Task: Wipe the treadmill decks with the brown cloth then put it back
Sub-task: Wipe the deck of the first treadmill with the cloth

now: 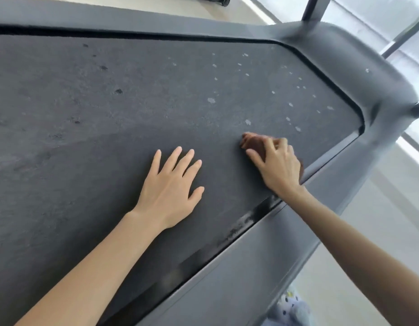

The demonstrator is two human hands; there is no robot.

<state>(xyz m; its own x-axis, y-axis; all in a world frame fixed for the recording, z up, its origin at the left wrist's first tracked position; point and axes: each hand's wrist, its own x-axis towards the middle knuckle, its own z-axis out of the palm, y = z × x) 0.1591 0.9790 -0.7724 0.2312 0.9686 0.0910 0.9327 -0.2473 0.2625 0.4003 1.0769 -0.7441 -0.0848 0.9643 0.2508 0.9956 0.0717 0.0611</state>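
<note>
The brown cloth [252,142] sat bunched on the dark treadmill deck [133,161], near its right edge, mostly under the gripping right hand [277,167]. Beyond it pale specks [211,100] dotted the deck; dusty smudges [118,91] lay further left.

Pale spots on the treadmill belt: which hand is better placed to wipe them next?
The right hand: its fingers grip the brown cloth right beside the pale spots. The left hand lies flat on the treadmill belt, holding nothing.

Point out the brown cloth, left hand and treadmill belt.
brown cloth [252,144]: head view, bunched part beyond the fingers.
left hand [172,184]: head view, back of hand.
treadmill belt [133,90]: head view, bare dusty surface.
</note>
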